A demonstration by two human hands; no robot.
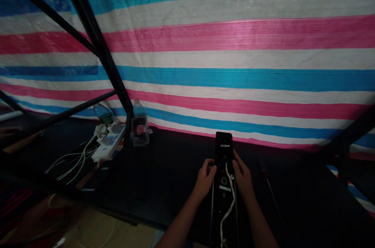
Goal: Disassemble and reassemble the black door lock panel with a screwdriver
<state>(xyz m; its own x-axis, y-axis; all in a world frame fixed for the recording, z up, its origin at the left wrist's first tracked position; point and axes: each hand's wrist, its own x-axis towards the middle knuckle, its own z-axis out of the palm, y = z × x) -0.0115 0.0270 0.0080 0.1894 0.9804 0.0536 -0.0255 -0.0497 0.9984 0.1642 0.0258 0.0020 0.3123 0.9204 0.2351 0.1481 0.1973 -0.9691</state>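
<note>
A dark phone (224, 146) with a dim lit screen lies on a black table (170, 177), its near end on a long black device (224, 201). A white cable (230, 197) runs from the phone's near end back along that device. My left hand (205, 177) has curled fingers pressed against the left side of the phone's near end. My right hand (241, 175) grips the right side in the same way. Both forearms reach in from the bottom edge.
A white power strip (108, 144) with plugs and several white cables lies at the table's left. Two water bottles (103, 113) stand behind it by a black metal frame post (96, 41). A striped tarp (234, 64) hangs behind. A thin dark tool (265, 170) lies at the right.
</note>
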